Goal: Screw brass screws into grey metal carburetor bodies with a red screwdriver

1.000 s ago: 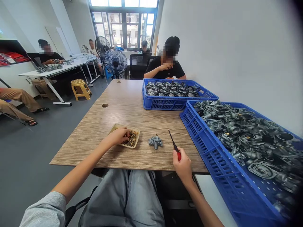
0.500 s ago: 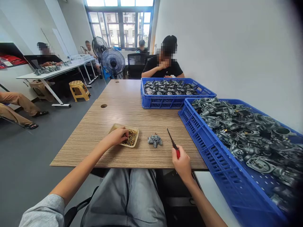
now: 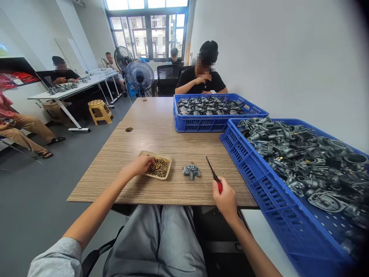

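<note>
Left of the carburetor body point(image 3: 191, 171), the left hand point(image 3: 142, 165) dips into a tray point(image 3: 168, 166) of brass-coloured fittings point(image 3: 158, 168); whether it pinches any, I cannot tell. A loose pinch could drop one. Right of the body, the right hand point(image 3: 226, 195) wraps a screwdriver point(image 3: 214, 174) pointing away, slightly leftward; the body's long axis runs sideways.

over the feed i take this for a small workshop — a blue crate point(image 3: 245, 163) heaped with metal parts point(image 3: 288, 152) stands just right of the right hand point(image 3: 225, 196), a second crate point(image 3: 204, 125) farther ahead; that hand holds a screwdriver point(image 3: 213, 172), and a tray point(image 3: 168, 172) of brass-coloured pieces point(image 3: 158, 168) sits at the left hand point(image 3: 142, 165). well beyond the left hand i see a person point(image 3: 67, 75) seated at a white table point(image 3: 43, 94) strewn with metallic parts point(image 3: 62, 89) — yellow stool point(image 3: 100, 111) nearby, standing fan point(image 3: 140, 77) straight ahead.
</note>
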`<state>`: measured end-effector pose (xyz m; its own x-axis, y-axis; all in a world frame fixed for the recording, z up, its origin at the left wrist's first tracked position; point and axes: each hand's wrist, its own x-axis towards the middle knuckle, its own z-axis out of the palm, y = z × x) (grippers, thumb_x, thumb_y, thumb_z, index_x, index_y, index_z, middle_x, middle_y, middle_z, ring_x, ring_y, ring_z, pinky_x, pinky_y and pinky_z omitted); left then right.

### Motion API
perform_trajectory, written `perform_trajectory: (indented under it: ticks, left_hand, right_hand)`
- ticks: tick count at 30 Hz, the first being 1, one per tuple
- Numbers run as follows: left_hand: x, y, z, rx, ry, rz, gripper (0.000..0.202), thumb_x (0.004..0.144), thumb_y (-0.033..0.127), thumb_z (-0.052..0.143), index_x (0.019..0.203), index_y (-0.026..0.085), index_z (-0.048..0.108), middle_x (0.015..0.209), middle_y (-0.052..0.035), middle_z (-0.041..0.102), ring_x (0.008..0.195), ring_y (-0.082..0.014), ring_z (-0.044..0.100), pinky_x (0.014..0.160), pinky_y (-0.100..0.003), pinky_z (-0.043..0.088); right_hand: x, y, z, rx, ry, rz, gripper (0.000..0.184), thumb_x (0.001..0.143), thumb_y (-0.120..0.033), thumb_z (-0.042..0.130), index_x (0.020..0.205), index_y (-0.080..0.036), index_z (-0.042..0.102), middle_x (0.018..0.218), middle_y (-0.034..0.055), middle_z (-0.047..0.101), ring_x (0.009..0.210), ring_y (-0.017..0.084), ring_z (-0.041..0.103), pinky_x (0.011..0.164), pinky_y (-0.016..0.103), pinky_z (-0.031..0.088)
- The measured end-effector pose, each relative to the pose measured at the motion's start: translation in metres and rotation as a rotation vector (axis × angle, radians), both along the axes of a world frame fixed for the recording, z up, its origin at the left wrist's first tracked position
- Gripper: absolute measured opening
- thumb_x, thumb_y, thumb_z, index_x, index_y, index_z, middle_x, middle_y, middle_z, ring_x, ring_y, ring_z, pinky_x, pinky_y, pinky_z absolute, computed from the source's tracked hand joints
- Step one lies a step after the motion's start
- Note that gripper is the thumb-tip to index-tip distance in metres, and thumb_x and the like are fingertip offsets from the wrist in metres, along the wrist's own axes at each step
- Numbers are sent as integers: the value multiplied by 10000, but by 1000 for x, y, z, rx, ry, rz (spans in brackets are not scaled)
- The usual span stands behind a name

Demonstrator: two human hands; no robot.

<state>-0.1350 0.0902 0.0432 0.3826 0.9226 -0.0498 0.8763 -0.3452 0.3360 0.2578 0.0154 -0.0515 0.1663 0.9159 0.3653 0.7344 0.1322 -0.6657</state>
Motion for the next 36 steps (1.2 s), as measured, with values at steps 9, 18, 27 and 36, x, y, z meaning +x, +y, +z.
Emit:
perform_trajectory:
  ticks: [9,18,27,36]
  left_hand:
    - [9,2,-6,-66,-184,-141,330,874,107,449,1109,200,661,1107,-40,715,993,-194,649,891,-300,502]
    - [-11,4,4,28,-25,66,302,827,49,509,1037,182,681,1039,-70,705,954,-208,651,865,-297,496]
    - [-17,1,10,46,132,77,168,844,142,568,933,199,698,945,-53,699,853,-198,640,723,-277,448]
    - [-8,-2,8,-27,224,71,196,813,120,603,918,209,742,910,-52,740,843,-202,662,689,-265,441]
  right_hand:
    - [1,-1,1,-3,-8,2,360,983,-486,440,1065,-192,630,964,127,745,901,300,693,772,364,485]
    - [1,0,0,4,-16,4,336,984,-474,448,1065,-199,624,963,118,748,889,292,700,767,357,489]
    - [2,1,-3,-6,-14,3,332,985,-476,450,1071,-203,618,975,116,746,897,301,697,780,367,478]
    - [2,1,-3,7,-32,-2,345,978,-481,445,1067,-199,621,960,126,746,883,304,699,763,366,478]
